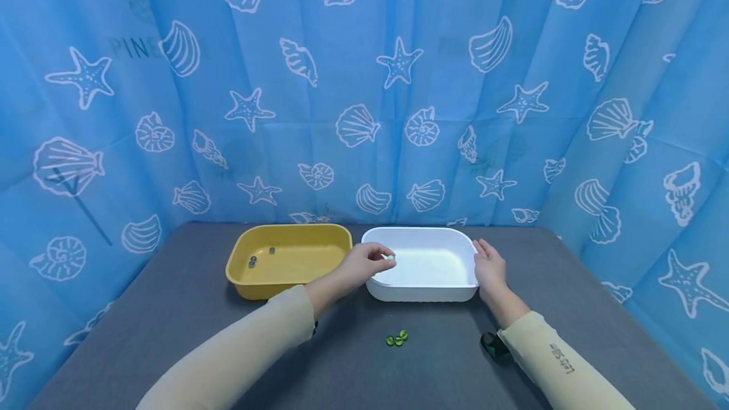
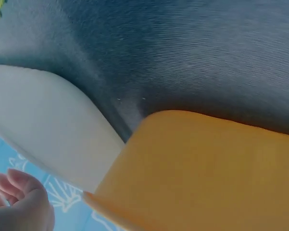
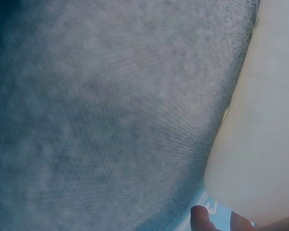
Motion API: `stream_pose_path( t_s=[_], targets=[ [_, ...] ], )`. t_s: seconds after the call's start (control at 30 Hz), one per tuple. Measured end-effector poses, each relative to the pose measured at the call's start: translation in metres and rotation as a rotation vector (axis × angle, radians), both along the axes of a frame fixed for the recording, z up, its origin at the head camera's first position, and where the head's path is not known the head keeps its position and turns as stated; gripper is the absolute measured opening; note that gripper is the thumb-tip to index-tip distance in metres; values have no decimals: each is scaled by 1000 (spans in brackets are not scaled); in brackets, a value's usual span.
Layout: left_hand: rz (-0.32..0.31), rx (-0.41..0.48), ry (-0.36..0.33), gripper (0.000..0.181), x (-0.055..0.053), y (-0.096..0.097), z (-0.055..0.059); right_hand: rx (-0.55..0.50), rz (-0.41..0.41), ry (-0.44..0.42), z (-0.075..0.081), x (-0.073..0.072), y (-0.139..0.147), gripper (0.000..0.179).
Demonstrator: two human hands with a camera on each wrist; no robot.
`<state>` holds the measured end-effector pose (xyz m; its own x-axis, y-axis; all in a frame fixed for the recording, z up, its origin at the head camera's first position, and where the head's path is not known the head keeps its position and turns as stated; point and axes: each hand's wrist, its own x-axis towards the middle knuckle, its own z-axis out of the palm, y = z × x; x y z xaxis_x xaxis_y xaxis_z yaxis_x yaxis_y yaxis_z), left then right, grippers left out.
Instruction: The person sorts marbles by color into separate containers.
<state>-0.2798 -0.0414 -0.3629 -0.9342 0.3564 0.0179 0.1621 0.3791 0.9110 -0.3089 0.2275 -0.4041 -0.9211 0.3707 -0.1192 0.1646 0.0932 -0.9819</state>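
My left hand (image 1: pixel 364 263) is over the left end of a white basin (image 1: pixel 424 294), pinching a small pale bead-like piece (image 1: pixel 392 257) between thumb and fingertips. Its exact kind is too small to tell. In the left wrist view the curled fingers (image 2: pixel 20 185) appear above the basin's rim. At the basin's other end, my right hand (image 1: pixel 491 269) rests along the outer wall with fairly straight fingers. Fingertips (image 3: pixel 200 217) show beside that wall in the right wrist view. Left of the white basin stands a yellow basin (image 1: pixel 296 228) holding several small dark glass marbles (image 1: pixel 252 262).
Three green glass marbles (image 1: pixel 398 339) lie together on the grey tabletop (image 1: pixel 353 378) in front of the white basin. A small black object (image 1: pixel 494 345) is beside the right sleeve. Behind the table hangs a blue curtain (image 1: pixel 319 144) with shell and starfish prints.
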Motion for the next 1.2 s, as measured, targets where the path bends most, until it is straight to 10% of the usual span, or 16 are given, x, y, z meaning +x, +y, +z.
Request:
stream_pose_path(
  t_s=[0.53, 0.83, 1.03, 1.2],
  targets=[
    [265, 111, -190, 23, -28, 48, -11, 3, -6, -8, 6, 2, -2, 51],
    [318, -67, -223, 16, -47, 66, -32, 1, -3, 8, 0, 2, 1, 51],
    [323, -140, -297, 14, -55, 67, -35, 40, -13, 11, -32, -29, 17, 52],
    [308, -221, -280, 13, -58, 68, -39, 15, -15, 2, -7, -8, 3, 51]
  ],
)
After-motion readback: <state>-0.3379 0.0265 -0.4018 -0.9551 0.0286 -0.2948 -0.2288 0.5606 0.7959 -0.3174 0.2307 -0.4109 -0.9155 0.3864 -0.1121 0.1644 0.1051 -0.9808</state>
